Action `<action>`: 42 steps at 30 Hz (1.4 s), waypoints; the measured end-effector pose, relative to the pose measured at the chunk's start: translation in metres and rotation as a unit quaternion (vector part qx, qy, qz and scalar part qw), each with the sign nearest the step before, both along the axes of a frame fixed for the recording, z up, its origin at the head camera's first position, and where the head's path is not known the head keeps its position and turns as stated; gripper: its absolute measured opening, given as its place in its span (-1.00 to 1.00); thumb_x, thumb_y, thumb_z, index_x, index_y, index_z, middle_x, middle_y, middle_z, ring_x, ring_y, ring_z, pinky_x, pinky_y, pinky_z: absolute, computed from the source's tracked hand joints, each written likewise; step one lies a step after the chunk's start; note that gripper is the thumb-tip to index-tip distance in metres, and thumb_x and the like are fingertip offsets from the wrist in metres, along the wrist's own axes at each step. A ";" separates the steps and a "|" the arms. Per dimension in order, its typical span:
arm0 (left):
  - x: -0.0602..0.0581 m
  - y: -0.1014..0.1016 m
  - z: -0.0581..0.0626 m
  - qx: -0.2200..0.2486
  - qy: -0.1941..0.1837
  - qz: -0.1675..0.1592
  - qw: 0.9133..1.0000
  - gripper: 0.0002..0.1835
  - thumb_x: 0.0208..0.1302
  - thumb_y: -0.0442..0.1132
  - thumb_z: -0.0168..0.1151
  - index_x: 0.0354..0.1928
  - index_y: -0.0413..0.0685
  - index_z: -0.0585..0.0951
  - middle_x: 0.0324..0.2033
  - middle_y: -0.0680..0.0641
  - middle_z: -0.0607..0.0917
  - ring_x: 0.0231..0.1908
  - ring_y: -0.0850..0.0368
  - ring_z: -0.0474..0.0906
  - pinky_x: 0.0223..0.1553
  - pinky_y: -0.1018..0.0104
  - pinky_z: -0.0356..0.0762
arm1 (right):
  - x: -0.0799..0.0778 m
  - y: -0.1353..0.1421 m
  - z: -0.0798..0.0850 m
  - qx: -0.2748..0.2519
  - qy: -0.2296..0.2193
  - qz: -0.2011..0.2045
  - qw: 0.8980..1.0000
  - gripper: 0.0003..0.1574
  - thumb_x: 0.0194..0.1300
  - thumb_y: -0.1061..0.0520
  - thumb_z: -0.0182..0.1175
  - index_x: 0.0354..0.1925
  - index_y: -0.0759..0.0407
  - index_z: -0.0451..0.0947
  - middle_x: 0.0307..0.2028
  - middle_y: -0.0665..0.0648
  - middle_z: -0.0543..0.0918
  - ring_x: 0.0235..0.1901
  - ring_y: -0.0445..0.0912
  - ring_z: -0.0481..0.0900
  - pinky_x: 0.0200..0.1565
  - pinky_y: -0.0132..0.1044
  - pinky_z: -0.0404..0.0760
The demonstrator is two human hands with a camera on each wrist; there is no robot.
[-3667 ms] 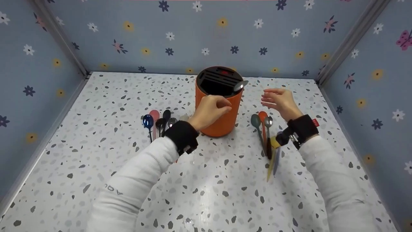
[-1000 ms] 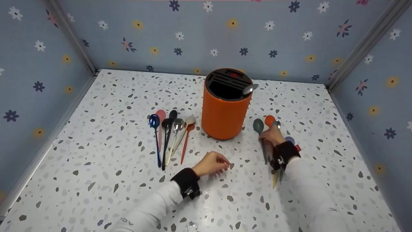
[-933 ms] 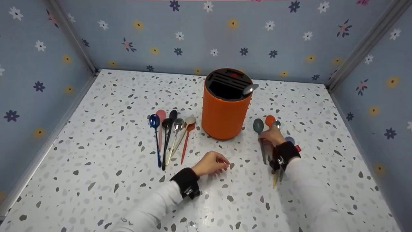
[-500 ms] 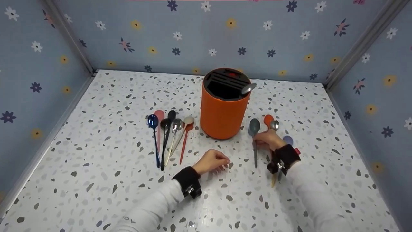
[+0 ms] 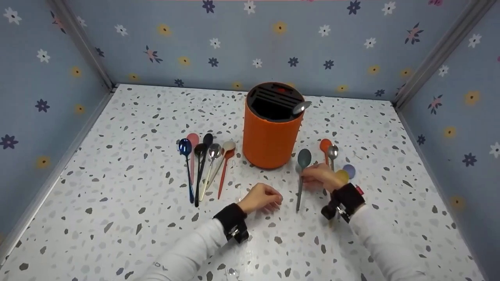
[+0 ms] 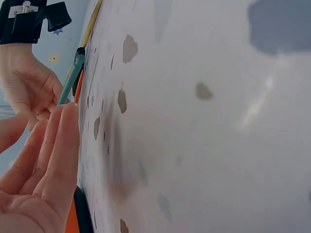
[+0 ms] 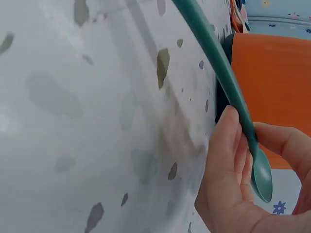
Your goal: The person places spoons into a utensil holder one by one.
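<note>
My right hand (image 5: 321, 176) pinches a dark green spoon (image 7: 227, 77) by its handle just below the bowl, between thumb and fingers. In the head view the spoon's bowl (image 5: 304, 158) points away from me, toward the orange utensil holder (image 5: 269, 144). My left hand (image 5: 259, 198) hovers over the front middle of the table with nothing in it, fingers loosely bent; the left wrist view shows its fingers (image 6: 60, 145) fairly straight. Right of the green spoon lie an orange spoon (image 5: 325, 144), a silver spoon (image 5: 333, 151), a yellow spoon (image 5: 342, 175) and a lavender spoon (image 5: 349, 171), their handles partly hidden by my right hand and wrist.
A silver spoon (image 5: 301, 107) stands in the holder, its bowl sticking out over the right rim. On the left lies a fan of several spoons, including a blue spoon (image 5: 185, 146) and a red spoon (image 5: 224, 175). Flowered panels (image 5: 234, 43) enclose the speckled table (image 5: 129, 242).
My right hand has taken the green spoon from the right-hand group and moved it left and nearer to me. Earlier, my left hand came down from in front of the holder.
</note>
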State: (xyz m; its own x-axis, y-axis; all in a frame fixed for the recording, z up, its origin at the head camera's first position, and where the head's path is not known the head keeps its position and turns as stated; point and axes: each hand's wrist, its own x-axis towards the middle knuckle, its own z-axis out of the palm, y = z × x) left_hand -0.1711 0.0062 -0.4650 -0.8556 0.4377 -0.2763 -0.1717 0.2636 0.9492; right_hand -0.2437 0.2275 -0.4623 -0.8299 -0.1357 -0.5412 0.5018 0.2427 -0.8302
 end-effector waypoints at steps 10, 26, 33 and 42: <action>-0.001 0.005 -0.012 0.047 -0.015 0.019 0.999 -0.77 0.12 -0.39 0.14 -0.25 -0.50 0.56 -0.40 -0.40 0.62 -0.41 -0.21 0.60 -0.37 0.10 0.62 | 0.013 -0.007 0.000 -0.049 -0.029 0.005 0.998 -0.57 0.15 0.27 0.11 -0.04 0.52 0.35 -0.42 0.13 0.62 -0.41 -0.11 0.59 -0.15 -0.24 0.60; 0.002 0.012 -0.026 0.076 -0.043 0.024 0.996 -0.77 0.07 -0.39 0.20 -0.25 -0.45 0.59 -0.44 -0.32 0.65 -0.51 -0.01 0.62 -0.42 0.19 0.63 | 0.037 -0.017 -0.002 -0.147 -0.030 0.012 0.989 -0.75 0.19 0.33 0.04 -0.18 0.51 0.38 -0.41 0.18 0.61 -0.40 -0.07 0.62 -0.20 -0.29 0.61; 0.006 0.011 -0.023 0.077 -0.037 0.022 0.996 -0.76 0.05 -0.42 0.21 -0.24 -0.48 0.57 -0.38 -0.38 0.62 -0.62 0.16 0.55 -0.45 0.20 0.63 | 0.042 -0.022 0.001 -0.160 -0.029 0.020 0.986 -0.89 0.19 0.34 0.03 -0.39 0.31 0.50 -0.44 0.13 0.61 -0.39 -0.08 0.62 -0.16 -0.26 0.60; 0.010 0.013 -0.024 0.062 -0.035 0.030 0.997 -0.80 0.04 -0.44 0.22 -0.28 -0.47 0.59 -0.39 -0.36 0.63 -0.69 0.25 0.47 -0.49 0.27 0.62 | 0.045 -0.026 0.000 -0.131 -0.036 0.004 0.991 -0.94 0.19 0.31 0.05 -0.34 0.30 0.45 -0.46 0.12 0.61 -0.41 -0.10 0.62 -0.22 -0.31 0.62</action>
State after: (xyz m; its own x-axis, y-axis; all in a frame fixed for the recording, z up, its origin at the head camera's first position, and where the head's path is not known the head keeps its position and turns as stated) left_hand -0.1614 0.0188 -0.4892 -0.8614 0.4214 -0.2836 -0.2514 0.1314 0.9589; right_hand -0.1986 0.2016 -0.4625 -0.7890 -0.2869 -0.5432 0.5601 0.0275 -0.8280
